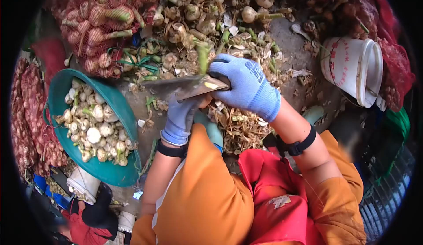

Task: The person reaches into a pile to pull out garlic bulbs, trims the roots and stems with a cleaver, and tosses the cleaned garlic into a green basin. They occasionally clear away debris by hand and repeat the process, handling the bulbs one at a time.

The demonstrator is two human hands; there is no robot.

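Littered ground (294,46); right hand (246,86) clenched round knife (176,87); left hand (179,118) under blade, apparently closed.

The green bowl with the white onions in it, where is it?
In the head view, the green bowl sits on the person's left, between the red net sacks at the edge and the left hand, which is under the knife.
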